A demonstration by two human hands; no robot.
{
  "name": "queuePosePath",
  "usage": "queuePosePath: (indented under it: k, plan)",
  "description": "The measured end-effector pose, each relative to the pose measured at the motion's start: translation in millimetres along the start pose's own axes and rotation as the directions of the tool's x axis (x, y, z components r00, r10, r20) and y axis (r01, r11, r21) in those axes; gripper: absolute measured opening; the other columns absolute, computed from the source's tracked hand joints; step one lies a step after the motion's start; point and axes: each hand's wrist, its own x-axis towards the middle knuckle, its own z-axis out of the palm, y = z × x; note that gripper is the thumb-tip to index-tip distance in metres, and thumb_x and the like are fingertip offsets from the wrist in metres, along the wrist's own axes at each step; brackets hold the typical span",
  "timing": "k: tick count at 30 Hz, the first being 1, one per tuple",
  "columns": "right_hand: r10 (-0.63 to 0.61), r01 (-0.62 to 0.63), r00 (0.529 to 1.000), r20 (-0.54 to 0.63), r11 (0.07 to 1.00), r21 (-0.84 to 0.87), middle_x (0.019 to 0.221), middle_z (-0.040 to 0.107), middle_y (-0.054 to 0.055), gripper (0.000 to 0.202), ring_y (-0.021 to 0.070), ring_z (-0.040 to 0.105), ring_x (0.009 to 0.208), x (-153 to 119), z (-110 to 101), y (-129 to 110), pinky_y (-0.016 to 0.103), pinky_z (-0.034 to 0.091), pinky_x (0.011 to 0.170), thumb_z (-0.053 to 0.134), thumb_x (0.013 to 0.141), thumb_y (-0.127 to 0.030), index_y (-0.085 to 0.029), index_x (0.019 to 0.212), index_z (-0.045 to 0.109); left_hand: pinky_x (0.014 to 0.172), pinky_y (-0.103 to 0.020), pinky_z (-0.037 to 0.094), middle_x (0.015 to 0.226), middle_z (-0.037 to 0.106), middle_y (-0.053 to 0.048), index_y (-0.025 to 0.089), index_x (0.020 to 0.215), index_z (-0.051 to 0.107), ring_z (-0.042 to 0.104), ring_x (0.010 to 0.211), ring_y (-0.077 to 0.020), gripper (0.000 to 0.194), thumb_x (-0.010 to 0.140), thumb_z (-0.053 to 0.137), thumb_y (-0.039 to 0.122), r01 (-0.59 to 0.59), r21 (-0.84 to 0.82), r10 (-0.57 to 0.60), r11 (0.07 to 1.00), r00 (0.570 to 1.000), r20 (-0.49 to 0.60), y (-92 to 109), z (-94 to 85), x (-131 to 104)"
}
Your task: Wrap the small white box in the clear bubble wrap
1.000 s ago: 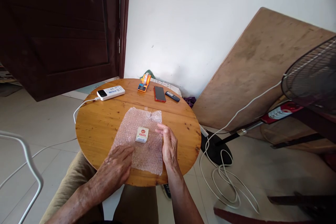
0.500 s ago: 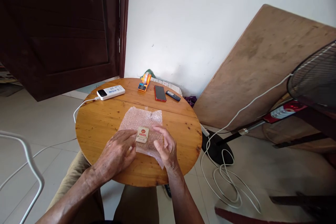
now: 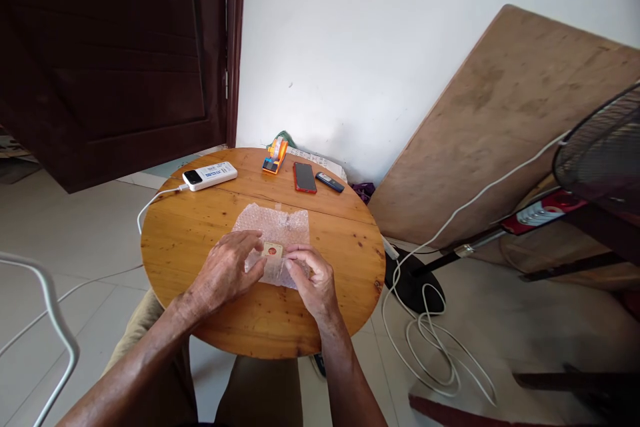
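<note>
A small beige box (image 3: 273, 251) with a round red mark lies on a sheet of bubble wrap (image 3: 270, 218) on the round wooden table. The near edge of the wrap is folded up over the box's lower part. My right hand (image 3: 313, 280) pinches the wrap at the box's right side, thumb against fingers. To the left of the box rests my left hand (image 3: 227, 263), its thumb and fingers apart, the thumb touching the folded wrap.
Along the far part of the wooden table (image 3: 200, 227) lie a white power bank (image 3: 210, 175) with a cable, an orange tape dispenser (image 3: 275, 157), a red-edged phone (image 3: 305, 177) and a dark remote-like device (image 3: 330, 181). A fan (image 3: 600, 153) stands at right, with loose cable on the floor.
The near edge of the bubble wrap has been folded up over the lower part of the box. My right hand has closed on the wrap; my left hand has shifted slightly away from me.
</note>
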Motion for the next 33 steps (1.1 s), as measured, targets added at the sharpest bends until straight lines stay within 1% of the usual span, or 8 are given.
queuePosePath:
  k: [3, 8, 9, 16, 20, 24, 28, 33]
  plan:
    - [0.031, -0.031, 0.999, -0.018, 0.999, 0.01, 0.091, 0.071, 0.004, 0.012, 0.0202, 0.066, 0.088, 0, 0, 2, 0.033, 0.051, 0.082, 0.058, 0.088, -0.026, -0.024, 0.084, 0.069, 0.085, -0.043, 0.056, 0.103, 0.074, -0.01, 0.017, 0.104, 0.062, 0.069, 0.095, -0.0278, 0.027, 0.078, 0.065, 0.025, -0.001, 0.015, 0.001, 1.0, 1.0, 0.01, -4, 0.4, -2]
    - [0.062, -0.063, 0.997, -0.039, 0.998, -0.017, 0.088, 0.071, 0.004, 0.015, 0.0183, 0.066, 0.086, -1, 1, 3, 0.029, 0.051, 0.078, 0.055, 0.09, -0.029, -0.021, 0.086, 0.067, 0.092, -0.045, 0.051, 0.106, 0.074, -0.009, 0.02, 0.081, 0.064, 0.068, 0.1, -0.0276, 0.004, 0.08, 0.06, 0.021, 0.002, -0.001, -0.002, 1.0, 1.0, 0.022, -13, 5.6, -4]
    - [0.063, -0.064, 0.997, -0.043, 0.998, -0.023, 0.088, 0.071, 0.004, 0.015, 0.0177, 0.066, 0.085, -1, 1, 3, 0.028, 0.051, 0.077, 0.055, 0.091, -0.029, -0.021, 0.086, 0.066, 0.092, -0.045, 0.051, 0.107, 0.074, -0.008, 0.02, 0.077, 0.063, 0.068, 0.101, -0.027, 0.005, 0.081, 0.059, 0.02, 0.016, -0.017, -0.016, 1.0, 1.0, 0.019, -13, 6.2, -3]
    - [0.104, -0.105, 0.991, -0.089, 0.994, -0.008, 0.095, 0.07, 0.004, 0.013, 0.018, 0.065, 0.091, -3, 1, 2, 0.029, 0.051, 0.082, 0.059, 0.089, -0.031, -0.021, 0.095, 0.066, 0.083, -0.036, 0.051, 0.104, 0.074, -0.007, 0.02, 0.077, 0.062, 0.068, 0.095, -0.0238, 0.008, 0.079, 0.054, 0.018, 0.168, -0.082, -0.16, 0.982, 0.983, 0.09, -13, 10.0, 8]
    - [0.141, -0.142, 0.989, -0.041, 0.99, -0.02, 0.102, 0.07, 0.005, 0.027, 0.0191, 0.065, 0.096, -5, 4, 10, 0.03, 0.051, 0.086, 0.066, 0.082, -0.028, -0.021, 0.108, 0.063, 0.068, -0.028, 0.048, 0.097, 0.074, -0.004, 0.021, 0.083, 0.066, 0.065, 0.074, -0.0174, 0.013, 0.078, 0.054, 0.021, 0.301, -0.109, -0.285, 0.947, 0.948, 0.142, -15, 17.6, 8]
    - [0.184, -0.186, 0.979, -0.082, 0.983, -0.01, 0.092, 0.072, 0.004, 0.019, 0.0177, 0.067, 0.086, -5, 6, 17, 0.028, 0.052, 0.079, 0.06, 0.085, -0.027, -0.019, 0.102, 0.066, 0.064, -0.025, 0.044, 0.089, 0.073, -0.001, 0.021, 0.081, 0.066, 0.057, 0.06, -0.0123, 0.012, 0.076, 0.055, 0.023, 0.385, -0.152, -0.357, 0.91, 0.916, 0.183, -17, 23.2, 7]
    - [0.214, -0.215, 0.974, -0.073, 0.977, -0.002, 0.089, 0.073, 0.004, 0.015, 0.0177, 0.068, 0.082, -3, 5, 18, 0.026, 0.052, 0.071, 0.059, 0.085, -0.029, -0.019, 0.092, 0.069, 0.066, -0.026, 0.045, 0.092, 0.073, -0.003, 0.02, 0.08, 0.063, 0.06, 0.067, -0.0144, 0.011, 0.074, 0.057, 0.027, 0.403, -0.24, -0.356, 0.883, 0.909, 0.216, -17, 25.3, 11]
    - [0.2, -0.199, 0.976, -0.086, 0.98, 0.017, 0.086, 0.072, 0.003, 0.014, 0.0169, 0.067, 0.08, -1, 3, 20, 0.027, 0.052, 0.075, 0.059, 0.084, -0.029, -0.019, 0.089, 0.068, 0.071, -0.025, 0.047, 0.098, 0.074, -0.004, 0.019, 0.078, 0.064, 0.065, 0.077, -0.0158, 0.013, 0.076, 0.055, 0.027, 0.404, -0.336, -0.333, 0.851, 0.909, 0.252, -16, 29.0, 16]
